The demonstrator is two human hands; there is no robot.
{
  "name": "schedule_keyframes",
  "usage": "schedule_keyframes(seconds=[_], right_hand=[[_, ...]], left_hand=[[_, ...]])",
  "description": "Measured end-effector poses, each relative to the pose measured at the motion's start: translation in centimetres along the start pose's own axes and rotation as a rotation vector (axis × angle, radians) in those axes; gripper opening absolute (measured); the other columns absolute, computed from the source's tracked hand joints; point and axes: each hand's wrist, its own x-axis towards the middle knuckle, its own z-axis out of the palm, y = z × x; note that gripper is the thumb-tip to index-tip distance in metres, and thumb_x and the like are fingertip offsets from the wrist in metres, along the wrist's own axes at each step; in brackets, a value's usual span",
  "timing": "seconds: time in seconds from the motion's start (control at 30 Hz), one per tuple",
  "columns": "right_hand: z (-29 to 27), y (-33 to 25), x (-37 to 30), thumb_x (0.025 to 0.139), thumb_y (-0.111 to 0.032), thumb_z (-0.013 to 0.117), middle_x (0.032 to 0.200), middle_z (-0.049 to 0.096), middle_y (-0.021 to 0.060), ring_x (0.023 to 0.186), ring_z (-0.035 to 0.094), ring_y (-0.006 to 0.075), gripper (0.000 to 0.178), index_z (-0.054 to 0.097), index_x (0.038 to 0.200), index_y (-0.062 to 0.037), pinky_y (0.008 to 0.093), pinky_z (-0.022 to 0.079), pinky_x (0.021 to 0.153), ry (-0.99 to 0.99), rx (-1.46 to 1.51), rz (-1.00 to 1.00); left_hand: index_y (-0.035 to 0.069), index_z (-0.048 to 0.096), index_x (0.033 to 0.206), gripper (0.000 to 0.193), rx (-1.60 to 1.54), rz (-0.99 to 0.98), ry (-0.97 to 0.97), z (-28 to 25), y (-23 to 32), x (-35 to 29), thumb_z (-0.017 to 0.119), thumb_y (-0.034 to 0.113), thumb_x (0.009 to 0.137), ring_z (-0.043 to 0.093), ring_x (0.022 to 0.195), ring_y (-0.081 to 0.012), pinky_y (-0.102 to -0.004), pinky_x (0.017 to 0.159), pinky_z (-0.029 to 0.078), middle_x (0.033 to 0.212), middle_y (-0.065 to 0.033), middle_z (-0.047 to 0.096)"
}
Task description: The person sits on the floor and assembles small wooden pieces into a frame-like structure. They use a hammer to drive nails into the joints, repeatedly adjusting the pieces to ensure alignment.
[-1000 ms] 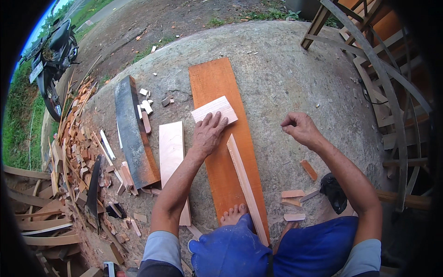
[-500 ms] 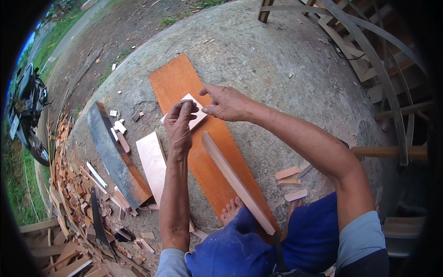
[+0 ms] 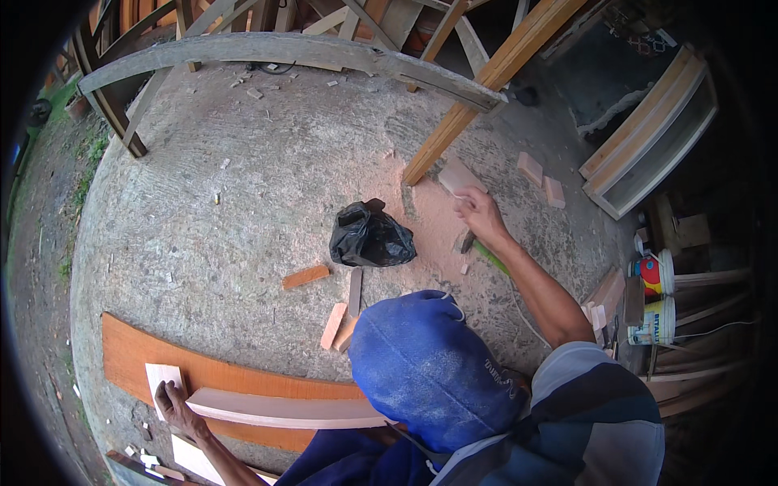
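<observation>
My left hand (image 3: 180, 411) grips a small flat pale wood block (image 3: 164, 377) at the left end of an orange-brown board (image 3: 134, 348). Beside that hand, a long pale wood strip (image 3: 284, 411) lies along the board, its right end hidden by my blue-clothed knee. Out to the right, my right hand (image 3: 483, 217) reaches over the dusty floor, fingers bent and apart. Its fingertips are at the near edge of a flat pinkish wood piece (image 3: 460, 175); whether they touch it is unclear. Just below this hand lies a tool with a green handle (image 3: 491, 259).
A crumpled black plastic bag (image 3: 371, 236) sits mid-floor, near several wood offcuts (image 3: 306, 277). A slanting wooden post (image 3: 454, 134) and a curved grey slat (image 3: 267, 53) stand beyond. Paint buckets (image 3: 653, 321) and a leaning wooden frame (image 3: 652, 134) are at the right.
The view has swung to the right. My right hand has left the small wood block and stretched out to the right; my left hand remains at the block.
</observation>
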Motion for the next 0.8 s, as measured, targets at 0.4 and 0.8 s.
schedule_keyframes(seconds=[0.4, 0.8], right_hand=[[-2.9, 19.7, -5.8, 0.095, -0.017, 0.062, 0.103, 0.058, 0.0138, 0.093, 0.054, 0.0292, 0.046, 0.057, 0.139, -0.0058, 0.0408, 0.046, 0.08, 0.093, -0.391, 0.219], [10.1, -19.8, 1.3, 0.11, -0.024, 0.052, 0.07, 0.047, -0.0044, 0.059, 0.043, 0.0036, 0.038, 0.059, 0.141, -0.0027, 0.0235, 0.037, 0.052, -0.597, 0.002, -0.458]], left_hand=[[0.008, 0.079, 0.103, 0.012, 0.296, 0.187, 0.069, 2.5, 1.4, -1.9, 0.074, 0.015, 0.094, 0.068, 0.093, -0.0218, -0.0356, 0.087, 0.054, 0.095, -0.0063, 0.077], [0.013, 0.08, 0.107, 0.015, 0.568, 0.335, 0.155, 3.6, 1.6, -1.4, 0.073, 0.022, 0.097, 0.069, 0.096, -0.0236, -0.0345, 0.087, 0.054, 0.101, -0.0042, 0.077]])
